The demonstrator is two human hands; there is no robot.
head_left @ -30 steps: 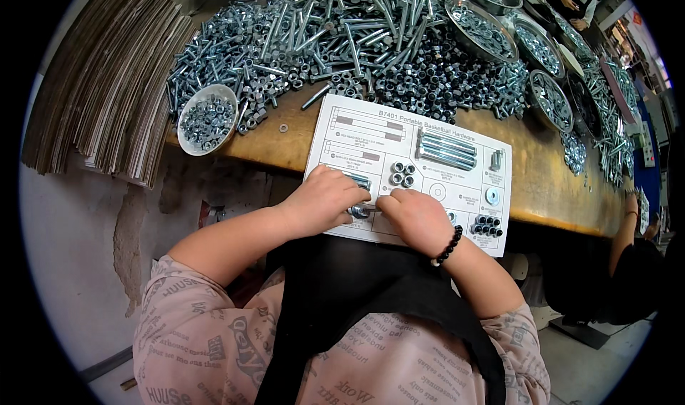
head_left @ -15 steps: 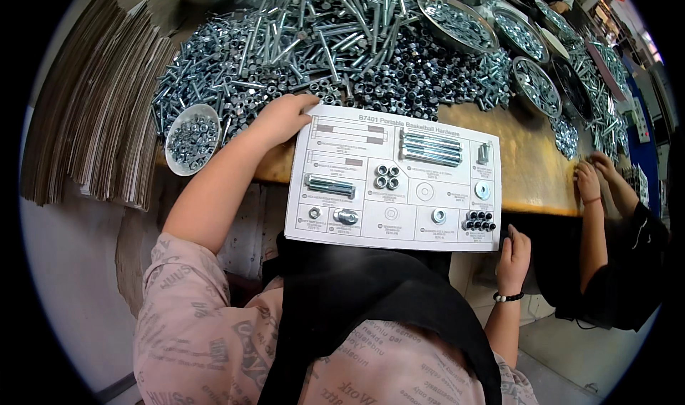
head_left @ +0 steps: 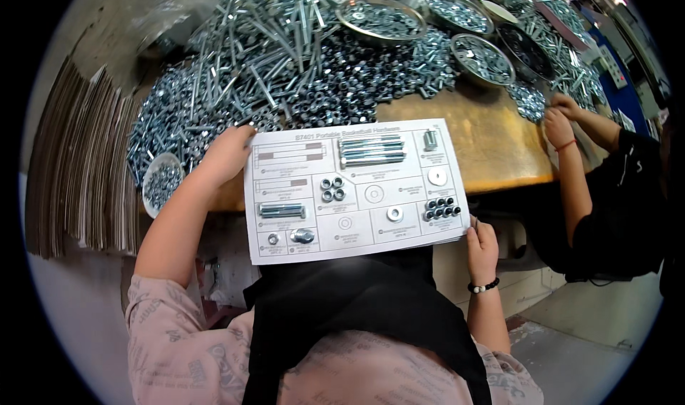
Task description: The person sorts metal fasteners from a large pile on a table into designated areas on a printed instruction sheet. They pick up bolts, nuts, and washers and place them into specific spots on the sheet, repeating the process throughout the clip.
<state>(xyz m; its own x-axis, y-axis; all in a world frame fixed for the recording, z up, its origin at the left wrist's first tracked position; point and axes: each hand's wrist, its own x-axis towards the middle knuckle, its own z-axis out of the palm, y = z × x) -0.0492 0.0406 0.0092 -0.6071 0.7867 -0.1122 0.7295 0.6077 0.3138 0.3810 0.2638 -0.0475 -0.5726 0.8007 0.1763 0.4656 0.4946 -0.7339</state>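
In front of my black apron I hold a white hardware card with printed boxes. My left hand grips its upper left corner, and my right hand pinches the lower right edge. Long silver bolts fill the card's top middle box, with shorter bolts at its left. Several nuts sit near the centre, beside printed washer outlines. A washer and a group of black-ended pieces show at the lower right. Whether the pieces are fixed on or pictured I cannot tell.
Beyond the card, a large heap of bolts and nuts covers the wooden table. A white bowl of nuts stands left. Metal bowls of washers line the far right. Flattened cardboard is stacked left; another person's hands work right.
The card and both my hands have shifted left in view, and the card has tilted slightly, its right side higher. The table and heap have shifted left too. My grip is the same.
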